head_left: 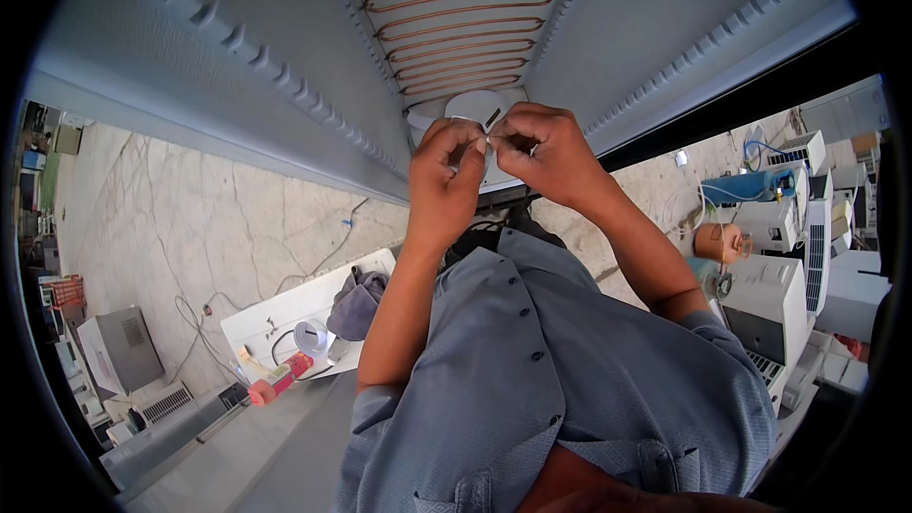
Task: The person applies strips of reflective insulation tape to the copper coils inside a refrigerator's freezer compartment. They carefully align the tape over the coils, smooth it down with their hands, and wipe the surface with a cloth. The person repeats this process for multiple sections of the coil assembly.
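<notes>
Just inside an upright refrigerator cabinet (351,57), my left hand (446,171) and my right hand (551,152) meet fingertip to fingertip. Both are closed in a pinch, with a tiny pale bit between them, too small to name. Right behind the fingers is a white rounded piece (473,106) with a dark slot; whether my fingers touch it cannot be made out. Bare copper tubing (465,24) zigzags in rows up the cabinet's back wall, beyond my hands.
Ribbed shelf supports (233,36) stick out from both side walls. On a white panel (249,325) at lower left lie a grey cloth (359,304), a white roll (311,337) and a red-and-pink bottle (280,380). Cables cross the cracked floor (190,199). Appliances and an orange cylinder (719,242) crowd the right.
</notes>
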The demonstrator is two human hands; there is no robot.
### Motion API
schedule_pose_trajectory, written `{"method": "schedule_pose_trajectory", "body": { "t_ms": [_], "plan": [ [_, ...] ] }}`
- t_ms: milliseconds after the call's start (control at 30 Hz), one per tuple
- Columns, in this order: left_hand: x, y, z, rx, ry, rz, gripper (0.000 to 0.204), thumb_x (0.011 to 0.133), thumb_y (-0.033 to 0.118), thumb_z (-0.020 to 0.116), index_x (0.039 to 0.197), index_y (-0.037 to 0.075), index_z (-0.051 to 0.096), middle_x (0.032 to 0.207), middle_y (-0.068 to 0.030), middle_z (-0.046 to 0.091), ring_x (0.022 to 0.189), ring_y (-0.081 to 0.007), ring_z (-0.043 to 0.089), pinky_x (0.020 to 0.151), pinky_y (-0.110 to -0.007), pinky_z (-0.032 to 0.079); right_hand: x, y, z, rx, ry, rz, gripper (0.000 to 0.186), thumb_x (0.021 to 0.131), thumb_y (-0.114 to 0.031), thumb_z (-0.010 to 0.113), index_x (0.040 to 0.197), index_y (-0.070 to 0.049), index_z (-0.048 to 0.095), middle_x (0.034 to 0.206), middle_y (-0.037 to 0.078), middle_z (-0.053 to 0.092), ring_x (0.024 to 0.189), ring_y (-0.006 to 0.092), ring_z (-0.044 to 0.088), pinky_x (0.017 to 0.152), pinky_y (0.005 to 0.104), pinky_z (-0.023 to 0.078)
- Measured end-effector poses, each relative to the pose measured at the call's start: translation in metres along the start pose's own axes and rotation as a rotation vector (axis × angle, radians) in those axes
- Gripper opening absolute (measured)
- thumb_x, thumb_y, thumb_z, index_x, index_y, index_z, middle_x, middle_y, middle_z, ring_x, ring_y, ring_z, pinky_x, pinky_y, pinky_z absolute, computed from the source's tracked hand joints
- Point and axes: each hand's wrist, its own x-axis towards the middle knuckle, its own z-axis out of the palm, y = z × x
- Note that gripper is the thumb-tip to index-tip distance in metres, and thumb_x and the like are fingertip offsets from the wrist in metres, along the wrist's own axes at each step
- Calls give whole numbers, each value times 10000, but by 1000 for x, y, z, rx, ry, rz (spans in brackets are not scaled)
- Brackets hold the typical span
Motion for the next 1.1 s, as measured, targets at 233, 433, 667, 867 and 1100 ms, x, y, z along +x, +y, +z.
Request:
{"method": "schedule_pose_trajectory", "body": {
  "t_ms": [233, 433, 667, 867, 1100],
  "plan": [
    [-1, 2, 2, 76, -7, 38, 46, 962, 19, 613, 972, -25, 621, 978, -51, 605, 835, -115, 545, 734, -247, 446, -1, -3, -2, 5, -9, 10, 127, 797, -23, 708, 893, 58, 693, 761, 108, 631, 651, 189, 629, 626, 323, 501],
    [-1, 2, 6, 108, -17, 46, 59, 967, 34, 610, 960, -25, 619, 966, -49, 604, 822, -117, 542, 722, -255, 443, -4, -1, -5, 13, 2, 14, 116, 797, -29, 708, 881, 51, 696, 759, 101, 634, 654, 187, 633, 627, 322, 503],
    [-3, 4, 13, 102, -8, 23, 46, 956, 8, 596, 957, -29, 624, 958, -48, 604, 796, -103, 537, 691, -246, 438, -9, -1, -10, -9, -1, 37, 132, 793, -38, 702, 890, 51, 701, 762, 103, 633, 650, 196, 615, 628, 331, 492],
    [-4, 4, 16, 107, -16, 9, 50, 951, 4, 596, 966, -32, 628, 957, -44, 604, 777, -93, 534, 671, -239, 434, -12, 2, -13, -11, -5, 28, 152, 780, -28, 690, 909, 50, 708, 764, 101, 629, 665, 193, 611, 638, 325, 490],
    [-3, 3, 14, 64, -36, -3, 49, 947, 3, 598, 964, -32, 628, 956, -39, 599, 769, -84, 534, 660, -235, 431, -13, 5, -13, 106, -13, 126, 156, 806, -27, 683, 936, 51, 719, 772, 84, 631, 681, 142, 593, 646, 299, 486]
  ]
}}
